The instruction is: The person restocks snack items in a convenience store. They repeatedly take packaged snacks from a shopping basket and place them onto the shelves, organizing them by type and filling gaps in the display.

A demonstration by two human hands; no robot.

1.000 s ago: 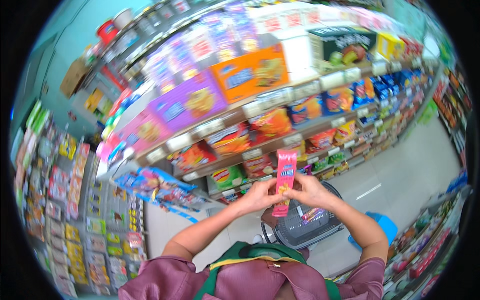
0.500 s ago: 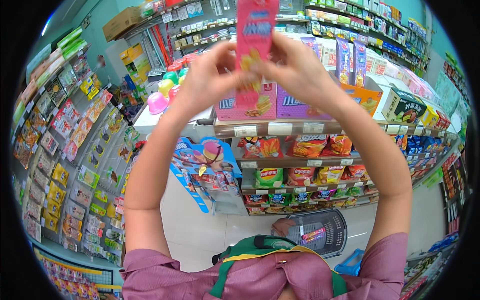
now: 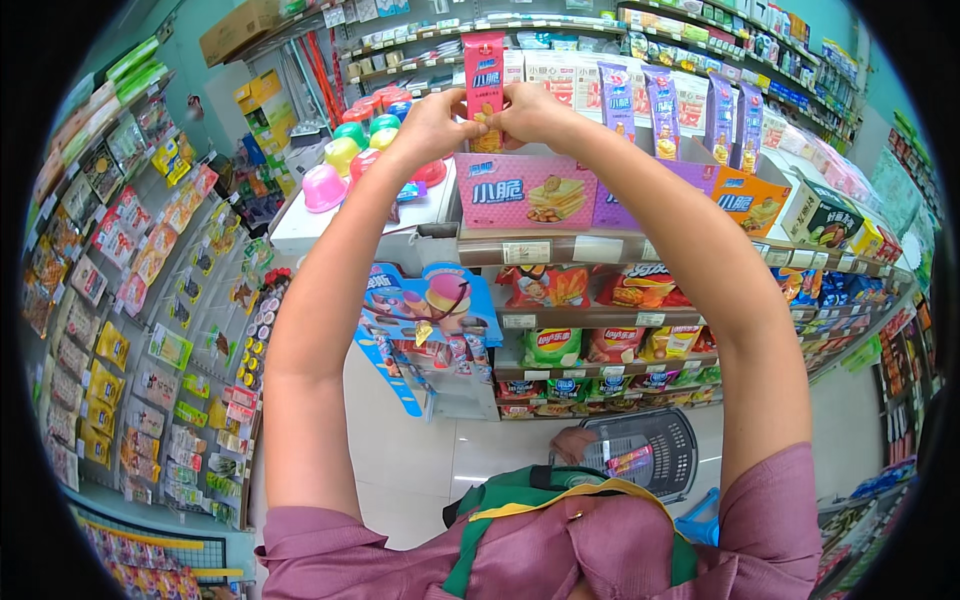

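A slim pink snack packet stands upright at the left end of the pink display box. Its lower end is behind the box's front panel or just over it; I cannot tell which. My left hand pinches the packet's left edge with the fingers closed. On the opposite edge, my right hand grips it between thumb and fingers. Right of the pink box is a purple display box, partly hidden by my right forearm. Several slim purple packets stand upright behind its front.
Colourful dome-shaped cups stand on the white counter at left. Below are shelves of chip bags and a blue cardboard display. A grey shopping basket with a packet inside is low on the right. Hanging snacks line the left wall.
Both hands have lowered the pink packet, from raised in front of the boxes to the pink box's left end. The view has shifted a little, showing more of the purple packets.
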